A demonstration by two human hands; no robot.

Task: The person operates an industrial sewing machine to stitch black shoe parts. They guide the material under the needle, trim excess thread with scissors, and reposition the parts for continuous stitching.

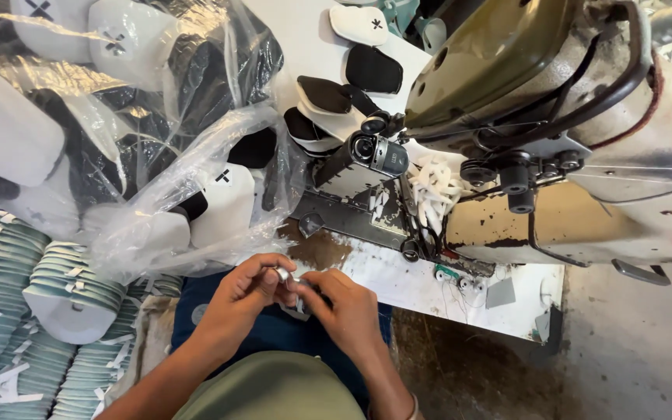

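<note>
A small silvery metal part point(283, 274) sits between the fingertips of both hands, low in the frame and just in front of the near edge of the work table point(398, 284). The left hand point(246, 292) pinches it with thumb and forefinger closed together; the right hand point(344, 307) meets it from the other side, fingers curled in and touching the same piece, though its exact grip is hidden behind the knuckles. Both hands hover above a dark blue lap.

Beyond the hands, the white table top is worn, with a brown patch where the paint is gone. An old industrial sewing machine point(569, 132), olive and cream with chipped paint, fills the upper right; its needle area carries a knot of white thread scraps point(437, 190). To the left, a clear plastic bag point(141, 140) holds black and white cut pieces, some marked with a cross. More black and white pieces point(351, 85) lie loose on the table behind the machine head. Stacks of pale green cut pieces point(17, 311) stand at the lower left.
</note>
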